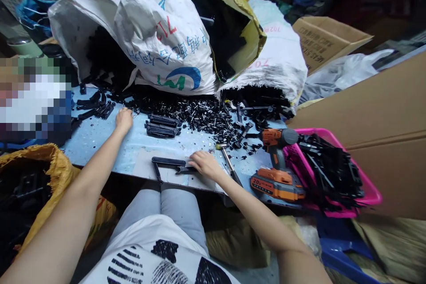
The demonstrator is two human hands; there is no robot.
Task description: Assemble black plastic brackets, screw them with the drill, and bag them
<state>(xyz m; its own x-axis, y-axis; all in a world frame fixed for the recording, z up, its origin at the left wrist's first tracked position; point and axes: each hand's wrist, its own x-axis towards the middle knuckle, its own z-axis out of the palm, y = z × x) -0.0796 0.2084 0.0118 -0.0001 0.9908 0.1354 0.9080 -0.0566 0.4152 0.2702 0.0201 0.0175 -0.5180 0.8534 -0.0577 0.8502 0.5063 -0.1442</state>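
Along a blue workbench (83, 140), my left hand (124, 120) reaches the edge of loose black parts (105, 111), its fingertips hidden; I cannot tell whether they pinch anything. Beside it, finished-looking black bars (162, 125) lie grouped. On a cardboard sheet (141, 164) before me rests a black angled piece (169, 161), two lengths meeting at a corner, apparently incomplete; my right hand (206, 165) curls over a short black part (182, 169) near it, its hold unclear. Farther right, heaped pins (199, 115), a hammer (228, 159), an orange drill (274, 140) and a laden pink basket (374, 195) suggest much remains.
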